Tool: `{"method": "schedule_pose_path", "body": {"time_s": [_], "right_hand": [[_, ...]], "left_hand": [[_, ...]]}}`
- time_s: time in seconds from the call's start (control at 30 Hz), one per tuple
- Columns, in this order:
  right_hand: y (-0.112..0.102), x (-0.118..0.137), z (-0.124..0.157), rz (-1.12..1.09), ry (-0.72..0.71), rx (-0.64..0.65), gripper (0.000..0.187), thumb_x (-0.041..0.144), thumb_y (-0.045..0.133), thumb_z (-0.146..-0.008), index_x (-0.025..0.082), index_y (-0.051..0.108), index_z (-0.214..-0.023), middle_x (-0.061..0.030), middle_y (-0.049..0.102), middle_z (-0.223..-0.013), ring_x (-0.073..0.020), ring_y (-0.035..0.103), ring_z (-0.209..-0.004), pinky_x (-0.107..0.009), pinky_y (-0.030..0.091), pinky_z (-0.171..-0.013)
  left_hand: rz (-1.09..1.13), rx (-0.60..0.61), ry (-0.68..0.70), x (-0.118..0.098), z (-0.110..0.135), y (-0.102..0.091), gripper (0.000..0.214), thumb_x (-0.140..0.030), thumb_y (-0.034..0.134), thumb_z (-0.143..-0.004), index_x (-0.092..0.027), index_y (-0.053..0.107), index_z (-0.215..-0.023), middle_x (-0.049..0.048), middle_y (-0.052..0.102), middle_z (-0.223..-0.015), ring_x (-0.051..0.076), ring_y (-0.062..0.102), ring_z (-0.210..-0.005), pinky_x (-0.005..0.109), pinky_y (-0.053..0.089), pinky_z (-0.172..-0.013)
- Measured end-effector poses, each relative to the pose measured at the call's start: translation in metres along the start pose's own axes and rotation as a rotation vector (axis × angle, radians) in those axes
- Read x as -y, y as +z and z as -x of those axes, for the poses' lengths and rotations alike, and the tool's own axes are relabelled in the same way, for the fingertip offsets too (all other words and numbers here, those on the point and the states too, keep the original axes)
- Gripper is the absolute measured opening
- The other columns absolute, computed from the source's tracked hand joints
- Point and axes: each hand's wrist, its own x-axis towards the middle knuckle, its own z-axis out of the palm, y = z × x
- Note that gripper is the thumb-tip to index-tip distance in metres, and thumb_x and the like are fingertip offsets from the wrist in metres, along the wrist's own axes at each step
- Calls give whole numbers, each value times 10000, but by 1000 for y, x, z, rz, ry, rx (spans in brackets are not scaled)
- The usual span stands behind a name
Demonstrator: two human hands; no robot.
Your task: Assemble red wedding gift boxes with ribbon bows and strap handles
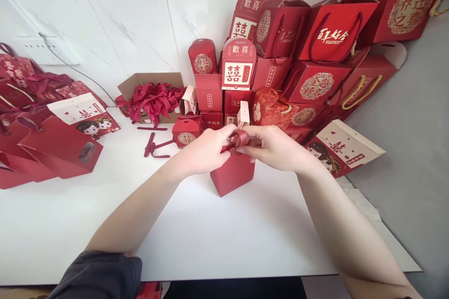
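A plain red gift box (234,174) stands upright on the white table, below both my hands. At its top a loop of red ribbon (241,138) curls between my fingers. My left hand (211,148) is closed, pinching the ribbon from the left side. On the other side my right hand (275,147) pinches the same ribbon, its thumb and fingers close to the loop. The upper edge of the box is largely hidden behind my hands.
Stacked red gift boxes (238,71) rise against the wall behind my hands. An open cardboard box (150,76) holds a heap of red ribbons (156,100). Loose ribbon pieces (151,145) lie before it. More red boxes (58,142) stand left, and a printed card box (345,147) right.
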Motion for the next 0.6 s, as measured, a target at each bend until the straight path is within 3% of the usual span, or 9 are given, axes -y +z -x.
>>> {"method": "schedule_pose_path", "body": {"time_s": [0.2, 0.3, 0.4, 0.6], "right_hand": [[-2, 3, 1, 58, -30, -15, 60, 179, 555, -894, 222, 587, -866, 25, 695, -858, -146, 648, -765, -256, 462, -708], [-2, 8, 1, 202, -84, -87, 53, 158, 598, -871, 207, 596, -852, 21, 647, -794, -142, 608, -730, -256, 447, -706], [-3, 10, 1, 339, -173, -150, 71, 133, 640, -835, 188, 596, -829, -27, 611, -901, -169, 580, -833, -271, 443, -747], [-8, 4, 0, 338, -189, -78, 114, 112, 613, -856, 195, 545, -818, 1, 628, -865, -152, 575, -774, -264, 425, -717]], "left_hand": [[37, 9, -20, -2, 2, 0, 217, -216, 495, -876, -233, 509, -1092, -1, 654, -737, 166, 579, -586, 254, 371, -536], [78, 17, -22, -2, 1, 0, 318, -234, 508, -881, -234, 491, -1199, 11, 678, -788, 172, 612, -618, 248, 371, -529], [86, 27, -5, 0, -1, 1, 446, -230, 516, -878, -240, 442, -1317, 2, 682, -786, 175, 623, -629, 249, 392, -547], [144, 16, 46, 6, -6, 1, 514, -201, 540, -874, -254, 426, -1373, 10, 730, -927, 187, 679, -804, 259, 449, -686]]}}
